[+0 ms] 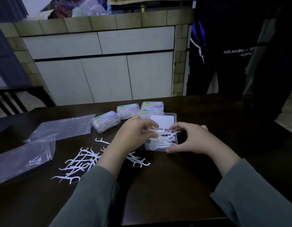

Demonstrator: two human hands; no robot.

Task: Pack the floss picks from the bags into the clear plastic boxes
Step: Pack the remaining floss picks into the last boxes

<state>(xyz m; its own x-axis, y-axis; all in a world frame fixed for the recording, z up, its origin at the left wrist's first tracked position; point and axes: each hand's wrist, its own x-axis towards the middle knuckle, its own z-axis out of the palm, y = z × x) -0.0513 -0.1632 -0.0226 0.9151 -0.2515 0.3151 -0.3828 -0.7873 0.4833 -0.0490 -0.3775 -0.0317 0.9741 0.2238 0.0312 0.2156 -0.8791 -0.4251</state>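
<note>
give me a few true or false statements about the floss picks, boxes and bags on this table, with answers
1. The box between the hands has its lid open. True.
2. Every floss pick is already boxed. False: loose picks lie on the table.
3. Four closed boxes sit beyond the open one. True.
4. The plastic bags lie right of the open box. False: they lie to its left.
5. The right hand rests flat on the table away from the box. False: it holds the open box.

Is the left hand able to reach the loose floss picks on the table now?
Probably yes. The loose floss picks lie uncovered on the table, just beside and under the left hand, which is at the open box; nothing blocks them.
</note>
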